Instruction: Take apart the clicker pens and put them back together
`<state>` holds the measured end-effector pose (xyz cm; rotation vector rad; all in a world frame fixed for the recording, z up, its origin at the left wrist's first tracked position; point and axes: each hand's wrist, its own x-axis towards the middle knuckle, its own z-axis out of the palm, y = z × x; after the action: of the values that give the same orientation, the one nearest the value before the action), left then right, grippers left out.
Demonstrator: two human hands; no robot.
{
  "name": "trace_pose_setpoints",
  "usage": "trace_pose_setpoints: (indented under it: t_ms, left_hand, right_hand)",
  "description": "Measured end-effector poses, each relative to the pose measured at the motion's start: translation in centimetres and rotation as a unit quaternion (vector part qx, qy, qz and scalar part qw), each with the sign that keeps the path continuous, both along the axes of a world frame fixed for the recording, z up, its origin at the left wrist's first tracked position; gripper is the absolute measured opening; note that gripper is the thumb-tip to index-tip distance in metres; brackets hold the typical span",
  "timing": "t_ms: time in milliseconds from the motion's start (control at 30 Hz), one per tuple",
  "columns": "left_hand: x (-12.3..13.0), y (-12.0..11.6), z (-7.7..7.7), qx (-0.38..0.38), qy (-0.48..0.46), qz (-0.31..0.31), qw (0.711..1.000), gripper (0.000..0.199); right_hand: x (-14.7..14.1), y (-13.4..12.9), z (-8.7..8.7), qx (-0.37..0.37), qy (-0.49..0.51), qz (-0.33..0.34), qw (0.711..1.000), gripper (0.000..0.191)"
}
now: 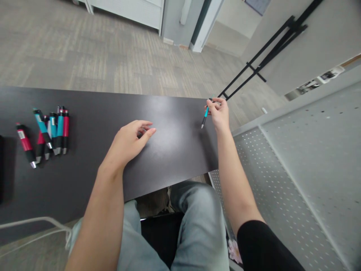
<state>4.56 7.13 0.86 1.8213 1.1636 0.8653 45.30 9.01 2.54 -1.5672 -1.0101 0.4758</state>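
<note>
Over the right end of the dark table (169,158), my right hand (219,113) is closed on a blue pen (207,111) with a black grip. The pen's silver tip points down toward the tabletop; whether it touches I cannot tell. My left hand (132,139) is above the middle of the table, holding nothing, with thumb and fingers apart. At the left lies a loose pile of several blue and red pens, among them a blue pen (60,126), a red pen (65,130) and, a little apart, another red pen (25,143).
A white cable (36,220) runs past the table's near left edge. To the right stands a grey perforated panel (282,180). Beyond the far edge are a black metal frame (254,69), a white cabinet (129,11) and carpet. A dark object (1,165) is cut off at the left.
</note>
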Motion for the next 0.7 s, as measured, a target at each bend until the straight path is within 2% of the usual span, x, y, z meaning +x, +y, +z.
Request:
trace_pose_setpoints:
  t_ms: [67, 133, 233, 467, 700]
  left_hand:
    - [0.0, 0.0, 0.1, -0.002, 0.004, -0.001, 1.0, 0.044]
    - [0.1, 0.0, 0.2, -0.003, 0.006, -0.004, 1.0, 0.044]
    - [0.2, 0.1, 0.4, -0.008, 0.007, -0.007, 1.0, 0.043]
    - [0.0, 0.0, 0.7, -0.02, 0.015, 0.001, 1.0, 0.048]
    - [0.1, 0.1, 0.5, -0.009, -0.001, 0.001, 1.0, 0.037]
  right_hand:
    - [2.0, 1.8, 1.6, -0.083, -0.031, -0.042, 0.995, 0.039]
    - [3.3, 3.4, 2.7, -0.183, -0.11, -0.05, 0.976, 0.031]
    - [4.3, 4.7, 3.1, -0.28, -0.19, -0.06, 0.939, 0.031]
    - [4.9, 5.1, 2.1, -0.347, -0.257, -0.072, 0.899, 0.037]
    - [4.3, 4.6, 2.8, -0.334, -0.291, -0.108, 0.89, 0.043]
